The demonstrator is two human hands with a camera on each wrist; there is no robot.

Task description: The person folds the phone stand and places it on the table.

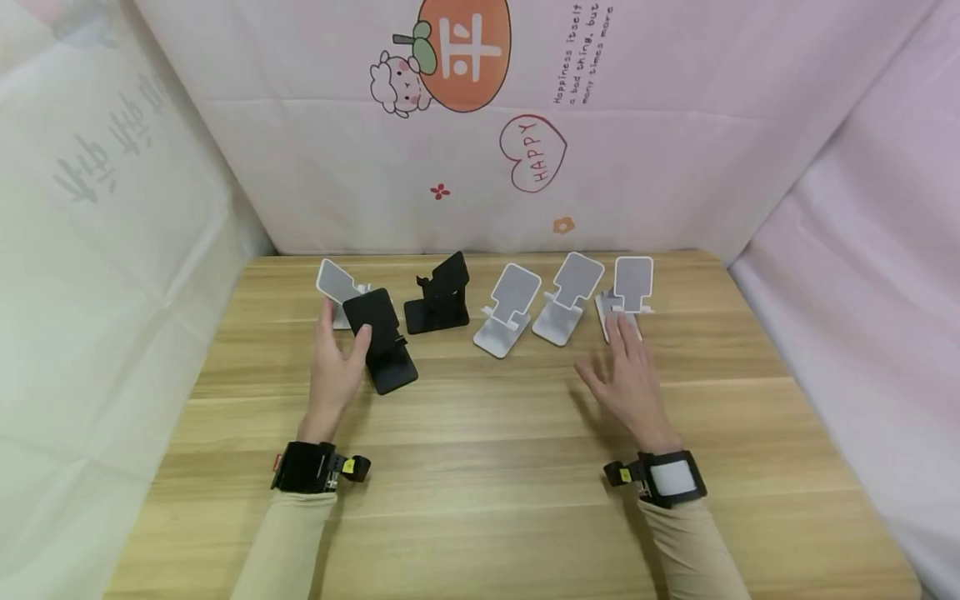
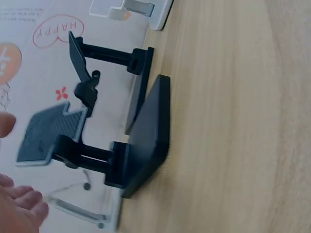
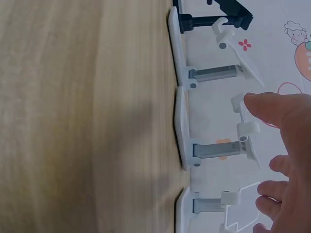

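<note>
My left hand [image 1: 333,377] is beside the nearer black phone stand [image 1: 372,318], thumb at the edge of its upper plate and the other fingers on its left. The left wrist view shows that hand [image 2: 19,206] with its fingers apart from the black stand [image 2: 150,133]. Behind it, partly covered, is a white-and-grey phone stand [image 1: 336,281]. On the other side, my right hand [image 1: 632,387] reaches over the base of the rightmost white phone stand [image 1: 634,279], thumb spread to the left. Its fingers are loosely extended in the right wrist view, beside the white stands.
Another black phone stand [image 1: 442,302] is at the back, left of centre. Two more white phone stands, one [image 1: 516,292] nearer the middle and one [image 1: 579,279] to its right, line the back of the wooden table [image 1: 480,467]. A printed cloth [image 1: 337,183] hangs behind.
</note>
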